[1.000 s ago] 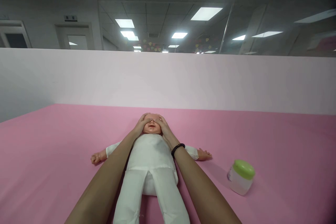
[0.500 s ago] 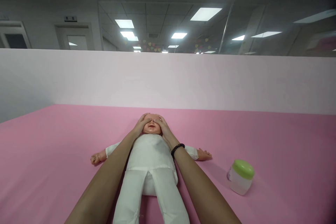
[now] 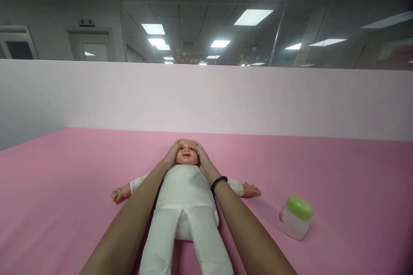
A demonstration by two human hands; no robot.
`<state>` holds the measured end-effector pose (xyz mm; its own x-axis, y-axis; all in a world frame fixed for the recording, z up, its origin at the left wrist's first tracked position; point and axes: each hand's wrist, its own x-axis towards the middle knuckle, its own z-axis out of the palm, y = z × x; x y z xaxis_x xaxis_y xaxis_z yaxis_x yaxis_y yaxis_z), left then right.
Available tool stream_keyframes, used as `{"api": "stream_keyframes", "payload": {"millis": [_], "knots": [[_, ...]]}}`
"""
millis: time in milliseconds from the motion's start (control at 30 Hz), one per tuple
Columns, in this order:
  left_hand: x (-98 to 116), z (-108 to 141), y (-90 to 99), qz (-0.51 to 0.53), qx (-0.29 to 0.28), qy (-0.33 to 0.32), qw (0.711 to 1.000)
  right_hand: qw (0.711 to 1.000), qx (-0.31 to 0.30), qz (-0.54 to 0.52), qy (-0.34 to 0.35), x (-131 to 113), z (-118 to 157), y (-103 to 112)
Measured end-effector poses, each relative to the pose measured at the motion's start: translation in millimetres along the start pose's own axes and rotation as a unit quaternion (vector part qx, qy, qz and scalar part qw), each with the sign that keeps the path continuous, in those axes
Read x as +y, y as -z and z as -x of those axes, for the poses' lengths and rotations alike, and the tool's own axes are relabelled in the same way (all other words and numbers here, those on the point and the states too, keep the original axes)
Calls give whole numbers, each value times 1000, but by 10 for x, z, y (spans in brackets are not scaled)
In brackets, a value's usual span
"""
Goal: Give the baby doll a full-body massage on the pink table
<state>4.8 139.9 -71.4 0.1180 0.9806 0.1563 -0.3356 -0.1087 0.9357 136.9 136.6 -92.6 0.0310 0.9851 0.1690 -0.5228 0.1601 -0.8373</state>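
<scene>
A baby doll [image 3: 186, 187] with white cloth body and legs lies on its back, its arms spread to the sides. Against the left of its head rests my left hand [image 3: 173, 154], fingers curved around the side and top. My right hand [image 3: 202, 155] cups the other side in the same way, with a black bead bracelet [image 3: 218, 183] on that wrist. Both thumbs are near the brow and temples, and the doll's eyes, nose and mouth show between them. Parts of the fingers are hidden behind the head.
A jar with a green lid [image 3: 297, 218] stands on the pink surface [image 3: 342, 180], to the right of the doll. A low white wall [image 3: 206, 99] runs along the back, with glass panes and ceiling lights beyond it.
Both thumbs have slid outward from the doll's eyes toward its temples, uncovering the eyes. The doll's body and the jar look unmoved.
</scene>
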Motion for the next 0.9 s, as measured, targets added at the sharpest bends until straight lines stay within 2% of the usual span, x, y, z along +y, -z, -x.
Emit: {"api": "stream_keyframes", "payload": {"millis": [233, 433, 633, 700, 767, 833, 900], "knots": [[-64, 1, 116, -23, -64, -28, 997, 1000, -4, 15, -12, -119, 157, -74], [-79, -26, 102, -17, -60, -30, 998, 999, 4, 31, -20, -76, 81, -33], [-24, 21, 63, 7, -42, 3, 999, 998, -3, -47, -40, -56, 85, -18], [8, 64, 128, -5, -72, 3, 997, 996, -39, -52, -59, -148, 175, 1], [47, 101, 229, -34, -133, -2, 991, 991, -97, -30, -91, -276, 270, 55], [87, 124, 329, -76, -197, -11, 977, 978, -158, 26, -132, -399, 335, 137], [124, 132, 397, -107, -240, -15, 965, 966, -189, 88, -150, -476, 359, 214]]}}
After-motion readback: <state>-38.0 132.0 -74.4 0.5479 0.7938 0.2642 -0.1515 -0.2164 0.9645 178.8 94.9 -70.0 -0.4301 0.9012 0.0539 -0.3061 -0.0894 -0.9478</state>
